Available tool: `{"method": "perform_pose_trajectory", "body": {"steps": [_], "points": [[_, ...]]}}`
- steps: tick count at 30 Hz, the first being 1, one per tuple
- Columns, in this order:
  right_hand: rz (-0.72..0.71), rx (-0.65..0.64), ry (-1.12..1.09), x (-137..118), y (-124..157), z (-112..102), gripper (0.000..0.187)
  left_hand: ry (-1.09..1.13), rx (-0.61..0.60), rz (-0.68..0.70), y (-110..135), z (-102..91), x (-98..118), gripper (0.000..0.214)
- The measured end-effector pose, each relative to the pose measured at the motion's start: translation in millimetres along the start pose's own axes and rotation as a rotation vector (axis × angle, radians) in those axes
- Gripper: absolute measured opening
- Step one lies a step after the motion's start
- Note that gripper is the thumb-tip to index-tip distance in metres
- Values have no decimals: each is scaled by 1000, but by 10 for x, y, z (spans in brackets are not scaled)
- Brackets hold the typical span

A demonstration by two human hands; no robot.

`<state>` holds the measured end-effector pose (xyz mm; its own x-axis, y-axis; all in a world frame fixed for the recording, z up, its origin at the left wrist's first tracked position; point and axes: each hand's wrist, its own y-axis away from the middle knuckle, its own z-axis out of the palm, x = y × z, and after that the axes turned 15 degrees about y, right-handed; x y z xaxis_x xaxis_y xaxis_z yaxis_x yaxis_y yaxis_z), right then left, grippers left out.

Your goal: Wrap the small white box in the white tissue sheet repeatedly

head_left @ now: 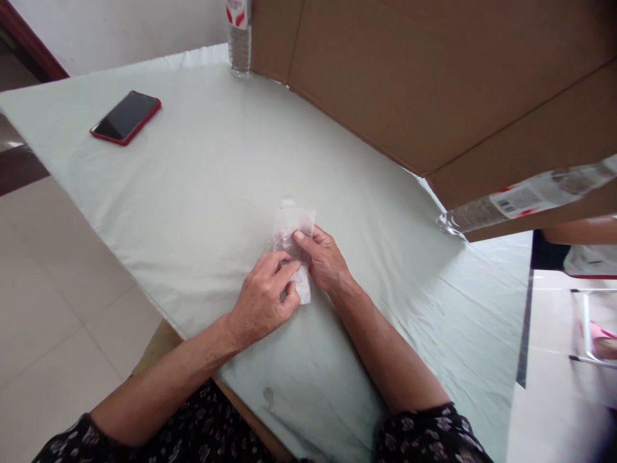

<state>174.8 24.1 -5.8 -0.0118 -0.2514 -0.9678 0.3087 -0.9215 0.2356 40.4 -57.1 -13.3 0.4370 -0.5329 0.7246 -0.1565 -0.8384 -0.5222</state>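
Note:
A small whitish, translucent plastic packet (302, 287), crinkled like bubble wrap, is held between my hands just above the table cover. My right hand (324, 257) grips its right side, thumb on top and fingers hidden behind. My left hand (268, 290) has its fingers curled against the packet's lower left part, thumb and fingertips close together. What lies inside the packet is too blurred to make out. Right beyond its far end is a small white tab (288, 202).
A pale green cloth (193, 193) covers the table. A phone in a red case (126, 118) lies far left. Cardboard panels (385, 77) stand at the back right, with one water bottle (240, 45) upright and another bottle (525, 196) at their edges. Another person's arm (578, 230) shows at right.

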Motion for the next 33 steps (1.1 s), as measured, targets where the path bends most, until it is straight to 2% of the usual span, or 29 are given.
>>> {"method": "perform_pose_trajectory", "body": {"steps": [4,9,13,16,19,22,26,30,33], "points": [[-68,6,79,-22,59,25,34,-110,58,-62,14,0,18,27],[-162,18,160,-7,168,3,28,-129,127,-142,15,7,6,19],[-218,54,288,-5,319,-21,30,-85,190,-205,27,29,-46,30],[-276,71,402,-11,451,-32,26,-19,206,-230,28,26,-94,47],[-362,89,505,5,573,-57,22,60,140,-218,17,-17,-126,57],[-409,95,567,56,661,-100,22,146,44,-190,5,-78,-134,41],[-469,75,663,145,716,-148,27,228,-41,-226,-12,-134,-120,20],[-567,71,796,218,744,-177,28,241,-116,-239,-51,-212,-116,15],[-655,29,848,270,757,-222,31,233,-201,-208,-59,-345,-129,20]]}}
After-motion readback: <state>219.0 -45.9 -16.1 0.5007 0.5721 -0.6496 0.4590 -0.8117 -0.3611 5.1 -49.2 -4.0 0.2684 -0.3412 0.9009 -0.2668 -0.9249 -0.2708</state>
